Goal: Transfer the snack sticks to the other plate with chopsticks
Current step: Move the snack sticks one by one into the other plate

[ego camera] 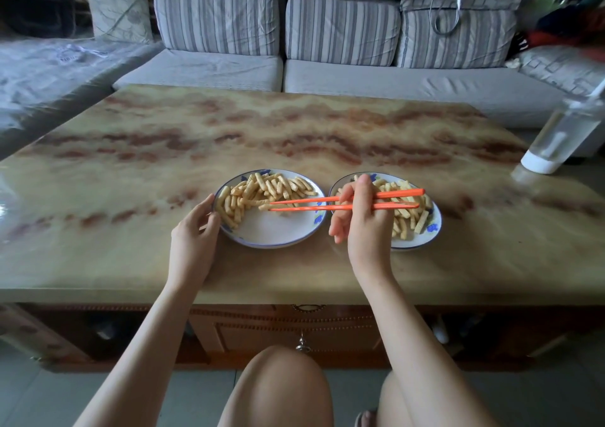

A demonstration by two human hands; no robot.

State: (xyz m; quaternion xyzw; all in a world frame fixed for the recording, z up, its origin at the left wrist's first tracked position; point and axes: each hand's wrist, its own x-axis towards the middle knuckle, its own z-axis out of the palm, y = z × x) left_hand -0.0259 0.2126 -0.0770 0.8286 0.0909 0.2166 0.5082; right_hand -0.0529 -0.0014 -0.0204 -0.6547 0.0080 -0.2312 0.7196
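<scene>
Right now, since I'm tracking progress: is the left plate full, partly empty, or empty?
Partly empty. Snack sticks cover the left plate on its far and left parts; the near right part is bare white.

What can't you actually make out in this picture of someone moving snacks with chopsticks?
Head view:
- Whether the long orange chopsticks in the right hand pinch any pale yellow snack sticks over the left white plate; tips too small.
- Part of the right white plate, hidden under that hand.
- The top of the clear white-based bottle, cut off by the right edge.
- The colourful heap at top right, blurred.
</scene>
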